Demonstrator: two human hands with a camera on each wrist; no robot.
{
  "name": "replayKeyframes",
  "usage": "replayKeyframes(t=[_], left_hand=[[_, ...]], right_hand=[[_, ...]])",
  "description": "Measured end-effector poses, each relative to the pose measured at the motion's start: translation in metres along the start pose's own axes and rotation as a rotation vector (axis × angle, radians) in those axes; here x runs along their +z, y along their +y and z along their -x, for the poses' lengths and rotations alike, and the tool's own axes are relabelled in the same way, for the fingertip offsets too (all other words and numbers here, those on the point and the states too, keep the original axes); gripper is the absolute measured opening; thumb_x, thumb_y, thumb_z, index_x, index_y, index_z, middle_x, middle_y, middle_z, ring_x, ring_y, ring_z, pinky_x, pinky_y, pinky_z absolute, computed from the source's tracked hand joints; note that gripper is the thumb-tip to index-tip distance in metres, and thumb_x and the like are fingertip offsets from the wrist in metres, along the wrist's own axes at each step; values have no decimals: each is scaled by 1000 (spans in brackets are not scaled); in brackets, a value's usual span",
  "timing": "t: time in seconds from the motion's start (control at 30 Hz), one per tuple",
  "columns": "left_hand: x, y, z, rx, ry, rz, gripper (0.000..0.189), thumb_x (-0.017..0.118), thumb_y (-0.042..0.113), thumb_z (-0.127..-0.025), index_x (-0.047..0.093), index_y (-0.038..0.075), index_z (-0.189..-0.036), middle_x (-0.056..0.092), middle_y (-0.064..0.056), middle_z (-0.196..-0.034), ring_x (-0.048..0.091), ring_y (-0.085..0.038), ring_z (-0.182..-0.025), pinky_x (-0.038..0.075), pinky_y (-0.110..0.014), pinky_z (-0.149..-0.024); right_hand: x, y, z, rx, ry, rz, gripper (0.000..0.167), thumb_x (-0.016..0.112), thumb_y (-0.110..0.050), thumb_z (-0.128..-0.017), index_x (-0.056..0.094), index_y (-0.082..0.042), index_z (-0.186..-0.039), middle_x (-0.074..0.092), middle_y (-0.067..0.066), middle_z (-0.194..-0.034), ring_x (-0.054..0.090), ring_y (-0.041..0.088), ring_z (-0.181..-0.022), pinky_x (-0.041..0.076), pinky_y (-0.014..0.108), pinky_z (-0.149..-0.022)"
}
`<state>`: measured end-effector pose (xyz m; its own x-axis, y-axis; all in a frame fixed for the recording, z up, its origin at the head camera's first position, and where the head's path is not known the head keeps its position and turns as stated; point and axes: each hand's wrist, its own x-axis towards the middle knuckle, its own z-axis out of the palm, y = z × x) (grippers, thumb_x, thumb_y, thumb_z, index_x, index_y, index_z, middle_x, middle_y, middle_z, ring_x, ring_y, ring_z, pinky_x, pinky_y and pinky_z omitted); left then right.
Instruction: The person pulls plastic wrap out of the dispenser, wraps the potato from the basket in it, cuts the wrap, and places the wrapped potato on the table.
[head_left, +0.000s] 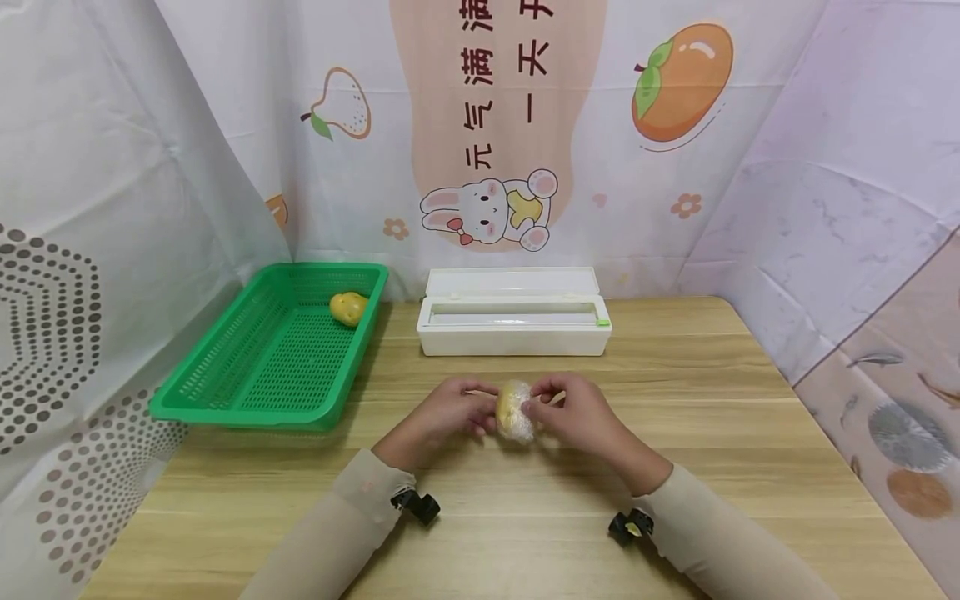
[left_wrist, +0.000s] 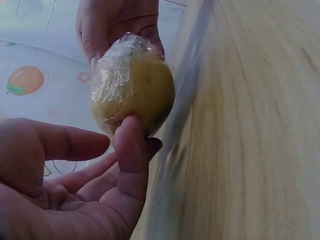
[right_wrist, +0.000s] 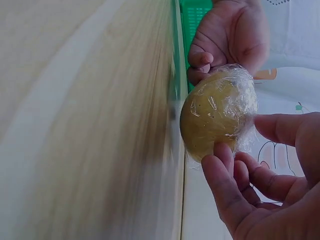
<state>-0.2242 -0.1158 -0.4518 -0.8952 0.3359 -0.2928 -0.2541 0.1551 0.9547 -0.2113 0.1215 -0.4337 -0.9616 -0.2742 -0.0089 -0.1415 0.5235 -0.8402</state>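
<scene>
Potato (head_left: pixel 510 411): held between the two hands over the near middle part of the table; whether its underside is touched by the wood cannot be told.
Clear film (left_wrist: pixel 122 65): wrapped tightly round the potato, wrinkled and shiny, with more creases gathered toward its right end.
Right hand (head_left: pixel 573 412): closed to a pinch on the right end of the potato, with the thumb laid on the upper side and fingertips pressed below.
Left hand (head_left: pixel 447 408): placed at the left end, fingers bent, the potato touched by a fingertip and the thumb tip set just beside; whether it is gripped or only steadied cannot be told.
White box (head_left: pixel 513 342): set at the far middle of the table, beyond the hands, with its lid (head_left: pixel 510 281) raised at the back; a pale roll (head_left: pixel 513 318) is seen inside, and a small green piece (head_left: pixel 603 322) is fitted at the right end.
Green basket (head_left: pixel 255 417): placed at the far left, with a second potato (head_left: pixel 348 308) lying in its far right corner, unwrapped.
Table (head_left: pixel 705 375): finished in light wood grain.
Curtain (head_left: pixel 337 208): hung behind the table, printed with fruit and a rabbit (head_left: pixel 487 212).
</scene>
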Motion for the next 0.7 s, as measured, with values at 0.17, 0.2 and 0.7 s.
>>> replayKeyframes(t=[0.17,0.2,0.7], left_hand=[[-4,-3,-2,43,6,42,36,66,4,-96,63,0,-132,73,-7,-80,68,-15,-72,55,-27,-61],[-4,-2,-1,44,13,60,37,67,3,-95,63,0,-132,74,-7,-82,69,-15,-74,55,-27,-61],[-4,-1,-2,-24,14,221,48,75,24,-96,56,4,-136,74,-16,-108,76,-23,-84,64,-42,-76]], right_hand=[[-1,-2,0,9,12,-18,17,79,-28,-90,77,-16,-102,70,1,-94,70,17,-82,57,33,-69],[-2,-2,0,10,12,-26,17,78,-28,-91,77,-15,-103,71,1,-94,70,17,-83,57,33,-69],[-3,-1,-4,49,-33,-222,35,68,-31,-99,74,-2,-117,74,11,-102,73,20,-90,63,46,-80]])
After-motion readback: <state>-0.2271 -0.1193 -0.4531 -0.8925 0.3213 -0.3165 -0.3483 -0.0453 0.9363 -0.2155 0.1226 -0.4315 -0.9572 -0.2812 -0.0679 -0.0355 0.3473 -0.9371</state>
